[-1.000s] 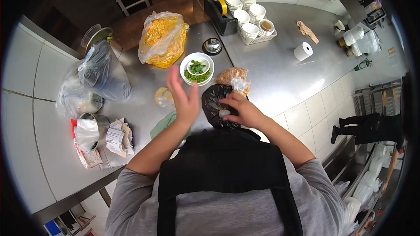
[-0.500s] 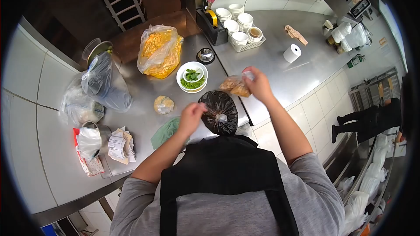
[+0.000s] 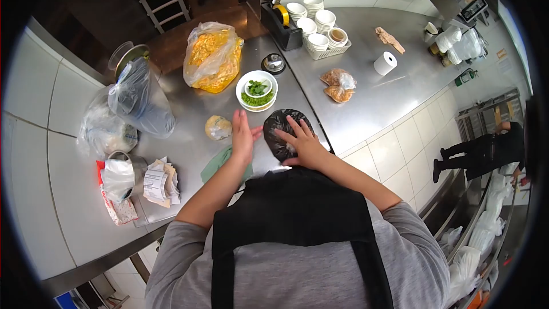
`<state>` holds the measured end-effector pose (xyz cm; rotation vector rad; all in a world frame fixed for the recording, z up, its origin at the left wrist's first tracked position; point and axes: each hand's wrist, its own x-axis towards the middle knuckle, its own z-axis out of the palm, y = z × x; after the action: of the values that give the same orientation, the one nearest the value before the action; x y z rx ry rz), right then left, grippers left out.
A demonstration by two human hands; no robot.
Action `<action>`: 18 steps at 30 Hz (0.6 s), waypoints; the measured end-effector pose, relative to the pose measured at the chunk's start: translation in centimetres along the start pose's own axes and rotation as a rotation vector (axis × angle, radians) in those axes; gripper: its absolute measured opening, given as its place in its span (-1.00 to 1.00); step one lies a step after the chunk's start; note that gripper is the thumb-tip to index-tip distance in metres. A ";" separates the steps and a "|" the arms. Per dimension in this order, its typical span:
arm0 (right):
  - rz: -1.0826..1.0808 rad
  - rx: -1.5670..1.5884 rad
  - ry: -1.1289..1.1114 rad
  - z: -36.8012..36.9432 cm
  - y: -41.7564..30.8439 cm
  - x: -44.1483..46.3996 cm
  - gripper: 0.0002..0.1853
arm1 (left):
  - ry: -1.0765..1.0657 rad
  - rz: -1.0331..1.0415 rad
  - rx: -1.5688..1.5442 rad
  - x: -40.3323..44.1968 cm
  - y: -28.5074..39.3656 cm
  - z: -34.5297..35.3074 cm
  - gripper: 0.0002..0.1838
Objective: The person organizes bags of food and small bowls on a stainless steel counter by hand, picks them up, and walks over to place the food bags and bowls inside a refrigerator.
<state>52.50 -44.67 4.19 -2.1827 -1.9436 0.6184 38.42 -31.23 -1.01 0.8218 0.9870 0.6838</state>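
My right hand (image 3: 302,145) lies with spread fingers over a black plastic bag (image 3: 279,131) at the counter's near edge, covering its knot. Just left of that bag, my left hand (image 3: 245,136) is held with fingers straight and nothing in it. Beside it sit a small wrapped round bundle (image 3: 218,127) and a green plastic bag (image 3: 213,167), partly under my forearm. Beyond the black bag stands a white bowl (image 3: 241,98) of chopped greens, with a smaller cup (image 3: 266,83) of leaves in it. A tied clear bag of brown food pieces (image 3: 337,92) lies on the right counter.
A large bag of orange-yellow pieces (image 3: 213,51), a call bell (image 3: 273,63) and a tape dispenser (image 3: 284,31) stand farther back. Stacked white cups fill a basket (image 3: 329,51). Right of it lies a paper roll (image 3: 385,63). Another person (image 3: 489,151) stands at far right.
The bag of brown pieces has left my right hand and now rests on the right counter. That hand has come back onto the black bag. My left hand has opened and moved slightly left.
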 end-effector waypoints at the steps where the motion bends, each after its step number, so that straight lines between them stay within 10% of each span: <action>1: -0.008 0.001 -0.002 1.6 0.8 0.5 -0.13 | 0.007 0.003 -0.001 0.2 0.6 0.3 -0.26; 5: -0.110 -0.022 0.353 3.7 4.4 1.4 -0.52 | -0.048 -0.107 -0.002 3.0 2.2 1.5 -0.25; 8: -0.167 0.524 0.531 4.6 6.7 1.7 -0.72 | -0.059 -0.125 -0.036 4.5 2.6 2.2 -0.39; 11: 0.256 0.742 0.396 2.4 6.9 0.8 -0.70 | -0.074 -0.128 -0.101 6.1 2.4 2.0 -0.48; 18: 0.448 0.906 0.525 3.6 8.9 0.5 -0.71 | -0.044 -0.154 -0.110 7.9 2.1 2.1 -0.59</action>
<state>59.23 -46.03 -2.55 -1.8649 -0.6886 0.6968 43.20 -24.40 -2.04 0.6551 0.9535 0.5800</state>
